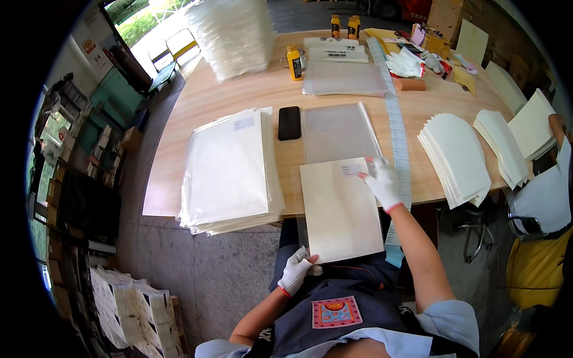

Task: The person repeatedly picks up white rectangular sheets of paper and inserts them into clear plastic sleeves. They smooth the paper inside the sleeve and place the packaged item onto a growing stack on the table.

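A cream sheet (341,212) with a small white label (351,170) near its top right corner lies across the table's front edge, its lower part over my lap. My left hand (296,270), in a white glove with bare fingertips, pinches its lower left corner. Against the upper right part my right hand (382,184), gloved alike, rests with thumb and fingers apart, the thumb at the label. Just beyond lies a stack of clear plastic sleeves (340,128), partly covered by the sheet. To the left sits a pile of labelled sheets in clear sleeves (230,170).
A black phone (289,123) lies between pile and sleeves. A strip of labels (399,137) runs along the table (167,185). At right are fanned cream sheets (455,156) and a seated person's sleeve (543,200). Farther back stand a juice bottle (294,63) and a tall plastic stack (230,39).
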Demonstrator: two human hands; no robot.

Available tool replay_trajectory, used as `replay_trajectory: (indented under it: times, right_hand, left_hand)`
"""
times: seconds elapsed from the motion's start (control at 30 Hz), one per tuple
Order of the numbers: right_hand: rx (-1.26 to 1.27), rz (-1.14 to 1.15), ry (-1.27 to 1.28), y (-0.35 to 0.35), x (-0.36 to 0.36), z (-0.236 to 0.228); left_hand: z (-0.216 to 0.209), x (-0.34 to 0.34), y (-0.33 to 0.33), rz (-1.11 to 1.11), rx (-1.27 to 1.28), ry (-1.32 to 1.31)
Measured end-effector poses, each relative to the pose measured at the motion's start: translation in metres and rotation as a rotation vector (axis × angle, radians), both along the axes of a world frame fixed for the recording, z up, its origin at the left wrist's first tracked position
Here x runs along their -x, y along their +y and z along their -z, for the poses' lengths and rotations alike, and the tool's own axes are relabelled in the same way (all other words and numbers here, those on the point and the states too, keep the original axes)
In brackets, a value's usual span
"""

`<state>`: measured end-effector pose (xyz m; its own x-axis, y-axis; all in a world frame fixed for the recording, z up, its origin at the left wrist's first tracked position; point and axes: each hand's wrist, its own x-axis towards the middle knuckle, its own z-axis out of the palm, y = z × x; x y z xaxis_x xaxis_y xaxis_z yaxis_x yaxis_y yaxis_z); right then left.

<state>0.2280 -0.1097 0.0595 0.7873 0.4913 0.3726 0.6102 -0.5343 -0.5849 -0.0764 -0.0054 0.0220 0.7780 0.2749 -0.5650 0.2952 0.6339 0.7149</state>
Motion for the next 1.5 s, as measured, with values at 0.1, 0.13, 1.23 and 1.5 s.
replay_trajectory:
  times: [0.1, 0.13, 1.23, 1.5]
  right_hand:
    - [0.172, 0.047, 0.206, -0.051, 0.033, -0.017]
    - [0.411, 0.075, 0.287, -0.074, 0.038, -0.005]
    - [-0.833, 0.372, 0.575, -0.15, 0.012, -0.001]
    - [-0.637, 0.767, 0.813, -0.278, -0.057, -0.018]
  left_hand:
    - [-0.022, -0.005, 0.003, -0.028, -0.076, -0.071]
    - [-0.026, -0.009, 0.005, -0.02, -0.138, -0.107]
    - [0.004, 0.085, 0.193, -1.217, -0.954, -0.162]
    - [0.075, 0.039, 0.08, -0.701, -0.959, 0.038]
